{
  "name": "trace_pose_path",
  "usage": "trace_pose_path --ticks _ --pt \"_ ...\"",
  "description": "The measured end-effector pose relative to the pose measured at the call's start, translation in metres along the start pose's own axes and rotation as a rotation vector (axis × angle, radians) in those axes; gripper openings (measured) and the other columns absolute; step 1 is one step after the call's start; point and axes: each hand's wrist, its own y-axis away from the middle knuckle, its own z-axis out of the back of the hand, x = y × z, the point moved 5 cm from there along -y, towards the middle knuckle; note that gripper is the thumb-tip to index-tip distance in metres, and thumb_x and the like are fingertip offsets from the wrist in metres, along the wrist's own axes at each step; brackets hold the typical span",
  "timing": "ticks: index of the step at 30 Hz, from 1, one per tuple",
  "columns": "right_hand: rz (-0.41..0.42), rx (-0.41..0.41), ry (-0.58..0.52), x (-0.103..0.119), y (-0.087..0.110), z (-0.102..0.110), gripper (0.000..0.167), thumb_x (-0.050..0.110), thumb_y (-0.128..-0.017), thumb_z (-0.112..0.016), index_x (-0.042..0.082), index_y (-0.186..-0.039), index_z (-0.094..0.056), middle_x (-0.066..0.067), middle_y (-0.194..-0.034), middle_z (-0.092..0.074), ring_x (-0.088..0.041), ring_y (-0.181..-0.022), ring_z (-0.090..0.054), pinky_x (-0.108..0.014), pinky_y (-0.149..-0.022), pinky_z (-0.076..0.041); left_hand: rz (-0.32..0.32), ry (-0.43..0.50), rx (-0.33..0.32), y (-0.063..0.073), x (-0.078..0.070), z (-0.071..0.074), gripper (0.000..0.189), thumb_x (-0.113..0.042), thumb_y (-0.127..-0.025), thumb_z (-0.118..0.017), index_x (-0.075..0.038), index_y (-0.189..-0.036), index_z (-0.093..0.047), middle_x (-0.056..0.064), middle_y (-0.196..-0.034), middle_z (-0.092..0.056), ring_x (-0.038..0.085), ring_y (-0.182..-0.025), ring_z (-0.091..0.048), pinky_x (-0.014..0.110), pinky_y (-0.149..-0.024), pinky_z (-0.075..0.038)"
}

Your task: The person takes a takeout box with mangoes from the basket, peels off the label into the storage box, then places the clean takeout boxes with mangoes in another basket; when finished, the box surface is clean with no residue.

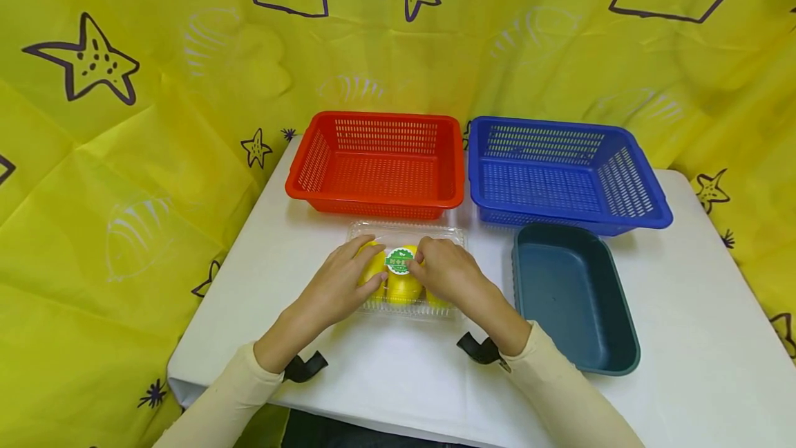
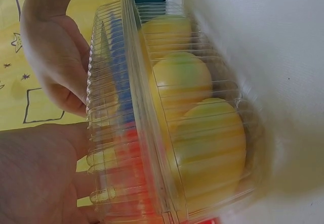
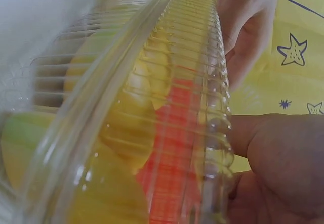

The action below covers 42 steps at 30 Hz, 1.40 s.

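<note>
In the head view, a clear plastic clamshell box (image 1: 404, 230) lies closed on the white table, with yellow fruits (image 1: 404, 289) inside. Greenish tints show on the fruits (image 2: 182, 82) through the box's ribbed side in the left wrist view. A round green-and-white sticker (image 1: 399, 261) is on the lid. My left hand (image 1: 338, 282) touches the lid to the left of the sticker, its fingers spread and slightly bent. At the sticker's right edge is my right hand (image 1: 457, 272), with bent fingers and the thumb near the sticker; whether they pinch its edge is unclear.
Behind the box stand a red basket (image 1: 385, 209) and, to its right, a blue basket (image 1: 560, 216). A dark green tray (image 1: 566, 296) sits to the right of the box. Yellow patterned cloth (image 1: 155, 178) hangs behind and beside the white table (image 1: 261, 254).
</note>
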Motion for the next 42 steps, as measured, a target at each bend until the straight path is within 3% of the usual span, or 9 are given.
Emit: trace_pose_path --ticks 18,42 --pt "-0.003 -0.029 -0.055 0.0012 0.001 0.0022 0.013 0.014 -0.097 -0.067 0.003 -0.101 -0.072 -0.003 -0.084 -0.068 -0.019 -0.07 -0.06 -0.033 -0.064 -0.051 -0.009 -0.007 -0.006 -0.0001 0.0001 -0.0005 0.05 -0.03 -0.103 -0.069 -0.006 -0.146 -0.06 0.021 -0.157 -0.05 0.042 -0.144 -0.049 0.058 -0.122 -0.037" --pt "0.076 -0.07 -0.074 0.0056 0.0033 0.0028 0.008 0.012 -0.098 -0.063 0.005 -0.097 -0.067 -0.004 -0.08 -0.064 -0.02 -0.067 -0.056 -0.032 -0.061 -0.048 -0.011 -0.018 -0.013 -0.0002 -0.0015 -0.0001 0.051 -0.031 -0.103 -0.07 -0.006 -0.146 -0.06 0.02 -0.157 -0.05 0.042 -0.144 -0.05 0.059 -0.121 -0.037"
